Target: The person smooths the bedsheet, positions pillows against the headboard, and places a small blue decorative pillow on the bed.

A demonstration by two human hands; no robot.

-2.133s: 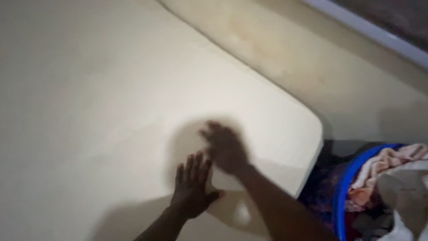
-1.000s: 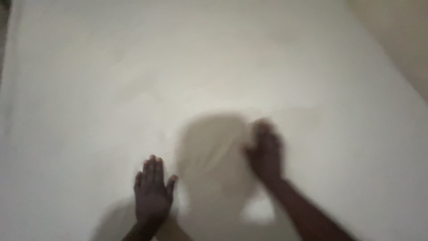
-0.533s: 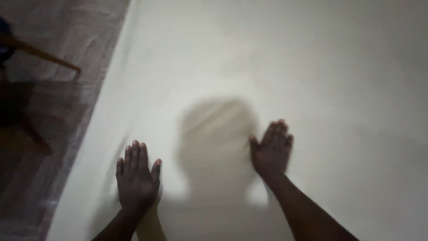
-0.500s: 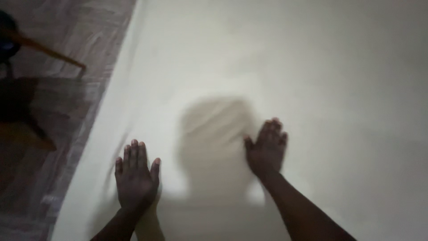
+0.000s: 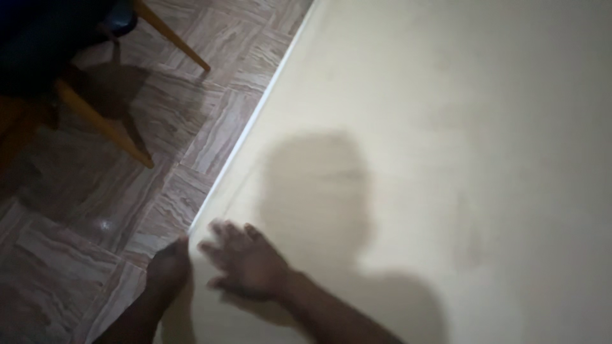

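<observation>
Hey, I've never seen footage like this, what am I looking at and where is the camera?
This picture comes from a camera worn on a person's head, looking down at their own two bare hands. There is no machine. The big pale cream surface is a bare mattress, and beside it is a tiled floor with wood-like grain. The left hand is at the mattress edge, fingers apparently curled over it. The right hand lies spread and blurred on top, close to that edge. Neither hand holds any separate thing. Wooden chair legs stand at the upper left. The dark shape on the mattress is a shadow.
</observation>
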